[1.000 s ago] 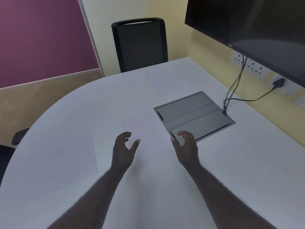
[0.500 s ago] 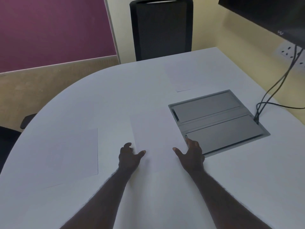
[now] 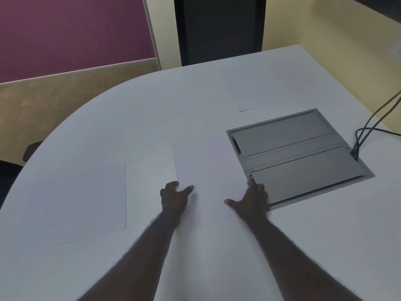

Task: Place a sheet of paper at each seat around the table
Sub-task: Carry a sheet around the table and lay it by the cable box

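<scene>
Now both hands, left (image 3: 174, 197) and right (image 3: 251, 199), lay spread on the middle sheet (image 3: 206, 170), which should slide flat over the desk (image 3: 152, 118).

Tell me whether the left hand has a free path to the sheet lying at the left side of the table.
Probably yes. The left hand rests at the middle sheet, and only bare table lies between it and the left sheet; nothing stands in the way, and that sheet lies flat and uncovered.

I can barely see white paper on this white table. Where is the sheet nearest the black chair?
In the head view, that sheet lies at the table's far side, right of centre, before the black chair and just beyond the grey cable box.
</scene>
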Motion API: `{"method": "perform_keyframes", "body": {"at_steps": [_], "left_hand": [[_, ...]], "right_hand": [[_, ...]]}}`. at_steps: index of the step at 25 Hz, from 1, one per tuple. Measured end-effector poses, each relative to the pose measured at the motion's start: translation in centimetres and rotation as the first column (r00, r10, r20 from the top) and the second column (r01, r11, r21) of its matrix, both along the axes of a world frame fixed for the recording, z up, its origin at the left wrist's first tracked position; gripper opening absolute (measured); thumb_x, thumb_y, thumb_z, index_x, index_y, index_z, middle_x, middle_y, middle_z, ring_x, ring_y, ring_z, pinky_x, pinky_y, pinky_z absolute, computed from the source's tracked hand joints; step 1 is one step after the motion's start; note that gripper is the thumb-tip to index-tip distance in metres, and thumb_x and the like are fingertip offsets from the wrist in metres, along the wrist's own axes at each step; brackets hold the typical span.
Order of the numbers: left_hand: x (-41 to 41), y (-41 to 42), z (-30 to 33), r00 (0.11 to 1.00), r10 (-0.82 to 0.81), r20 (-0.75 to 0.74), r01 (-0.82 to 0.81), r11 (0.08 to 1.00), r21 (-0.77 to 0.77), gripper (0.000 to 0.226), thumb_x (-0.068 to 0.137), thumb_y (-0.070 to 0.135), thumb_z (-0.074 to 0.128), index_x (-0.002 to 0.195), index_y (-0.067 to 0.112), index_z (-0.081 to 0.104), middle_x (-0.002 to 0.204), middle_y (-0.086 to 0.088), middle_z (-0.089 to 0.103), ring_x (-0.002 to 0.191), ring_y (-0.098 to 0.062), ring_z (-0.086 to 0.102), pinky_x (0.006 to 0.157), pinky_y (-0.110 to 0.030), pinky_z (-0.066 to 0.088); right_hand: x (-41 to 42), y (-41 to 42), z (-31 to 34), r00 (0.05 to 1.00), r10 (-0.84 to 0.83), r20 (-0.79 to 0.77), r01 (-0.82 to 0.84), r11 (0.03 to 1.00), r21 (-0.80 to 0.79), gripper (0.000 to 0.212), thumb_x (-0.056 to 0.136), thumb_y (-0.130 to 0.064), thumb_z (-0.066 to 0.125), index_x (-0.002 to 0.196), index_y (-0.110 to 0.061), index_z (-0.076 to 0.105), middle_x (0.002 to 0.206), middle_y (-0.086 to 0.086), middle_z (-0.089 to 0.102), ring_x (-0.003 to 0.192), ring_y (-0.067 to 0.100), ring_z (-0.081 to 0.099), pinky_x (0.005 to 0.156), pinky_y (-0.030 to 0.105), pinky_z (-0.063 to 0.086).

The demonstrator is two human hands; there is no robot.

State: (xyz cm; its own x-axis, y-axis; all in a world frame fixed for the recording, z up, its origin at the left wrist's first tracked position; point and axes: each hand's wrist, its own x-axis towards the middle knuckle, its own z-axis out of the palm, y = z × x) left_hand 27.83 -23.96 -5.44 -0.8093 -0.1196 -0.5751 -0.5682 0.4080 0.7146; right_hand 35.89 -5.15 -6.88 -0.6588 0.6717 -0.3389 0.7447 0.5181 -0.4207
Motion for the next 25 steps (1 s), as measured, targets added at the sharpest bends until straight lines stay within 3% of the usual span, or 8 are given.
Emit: {"method": "perform_keyframes", "body": {"at_steps": [3, 5, 7, 11, 15, 18, 22, 25], "left_hand": [[-0.6, 0.5, 0.0, 0.991, 0.133, 0.005, -0.133, 0.988, 0.080, 0.047, 0.079, 0.031, 0.074, 0.118, 0.010, 0.056, 0.116, -0.005, 0.050, 0.089, -0.020, 0.055, 0.078, -0.031, 0.044], [-0.7, 0.6, -0.1, 0.993, 0.114, -0.040, -0.110, 0.991, 0.077, 0.026, 0.085, 0.025, 0.065, 0.103, 0.007, 0.058, 0.094, -0.001, 0.053, 0.074, -0.019, 0.052, 0.063, -0.028, 0.039], [-0.7, 0.4, -0.1, 0.995, 0.058, -0.083, -0.055, 0.998, 0.037, 0.011, 0.090, 0.019, 0.054, 0.094, 0.010, 0.059, 0.081, 0.001, 0.054, 0.074, -0.023, 0.050, 0.061, -0.028, 0.040], [-0.3, -0.7, -0.2, 0.989, 0.013, -0.150, -0.003, 0.998, 0.067, 0.015, 0.092, 0.016, 0.048, 0.095, 0.016, 0.063, 0.077, 0.002, 0.053, 0.071, -0.020, 0.048, 0.065, -0.030, 0.040], [0.4, -2.0, 0.3, 0.979, -0.024, -0.202, 0.068, 0.975, 0.213, 0.020, 0.094, 0.018, 0.050, 0.089, 0.028, 0.066, 0.065, 0.013, 0.050, 0.057, -0.010, 0.046, 0.054, -0.023, 0.040], [0.8, -2.9, 1.2, 0.971, -0.054, -0.234, 0.123, 0.949, 0.289, 0.022, 0.095, 0.019, 0.052, 0.088, 0.032, 0.069, 0.067, 0.017, 0.059, 0.055, -0.003, 0.051, 0.050, -0.016, 0.042], [1.2, -3.8, 2.6, 0.965, -0.049, -0.259, 0.137, 0.933, 0.334, 0.023, 0.096, 0.019, 0.052, 0.089, 0.032, 0.070, 0.068, 0.021, 0.064, 0.057, 0.002, 0.057, 0.050, -0.012, 0.044], [1.3, -4.0, 3.4, 0.966, -0.008, -0.259, 0.090, 0.947, 0.308, 0.020, 0.095, 0.020, 0.053, 0.091, 0.031, 0.069, 0.081, 0.014, 0.071, 0.065, -0.001, 0.062, 0.058, -0.019, 0.049]], "right_hand": [[-0.1, 0.3, -0.1, 1.000, -0.007, 0.003, 0.007, 1.000, -0.018, 0.101, 0.058, -0.049, 0.086, 0.139, -0.017, 0.036, 0.133, 0.005, 0.040, 0.126, 0.029, 0.040, 0.098, 0.047, 0.041], [-0.1, 0.3, -0.2, 1.000, -0.007, 0.000, 0.007, 1.000, -0.011, 0.101, 0.057, -0.050, 0.086, 0.139, -0.017, 0.037, 0.132, 0.005, 0.041, 0.125, 0.029, 0.041, 0.098, 0.046, 0.042], [0.0, 0.3, -0.4, 1.000, -0.011, -0.027, 0.010, 1.000, -0.025, 0.097, 0.060, -0.048, 0.086, 0.138, -0.016, 0.038, 0.131, 0.007, 0.043, 0.124, 0.031, 0.042, 0.099, 0.045, 0.041], [-0.6, 1.3, -0.3, 0.993, -0.052, -0.105, 0.043, 0.996, -0.084, 0.079, 0.077, -0.042, 0.076, 0.141, -0.011, 0.041, 0.130, 0.016, 0.049, 0.120, 0.037, 0.050, 0.100, 0.044, 0.041], [-1.3, 2.0, 0.6, 0.989, -0.111, -0.095, 0.095, 0.983, -0.160, 0.064, 0.086, -0.042, 0.066, 0.139, -0.011, 0.047, 0.130, 0.022, 0.049, 0.116, 0.041, 0.053, 0.100, 0.043, 0.041], [-1.4, 1.4, 1.2, 0.992, -0.098, -0.082, 0.079, 0.975, -0.207, 0.057, 0.087, -0.047, 0.062, 0.135, -0.019, 0.052, 0.129, 0.019, 0.050, 0.117, 0.040, 0.053, 0.100, 0.043, 0.042], [-1.8, 0.8, 2.2, 0.984, -0.090, -0.150, 0.052, 0.969, -0.242, 0.046, 0.091, -0.042, 0.060, 0.124, -0.011, 0.061, 0.124, 0.019, 0.057, 0.116, 0.037, 0.055, 0.102, 0.040, 0.042], [-1.8, 0.8, 3.5, 0.951, -0.125, -0.281, 0.048, 0.963, -0.266, 0.027, 0.093, -0.029, 0.058, 0.102, -0.006, 0.068, 0.105, 0.015, 0.067, 0.101, 0.034, 0.061, 0.087, 0.035, 0.045]]}}
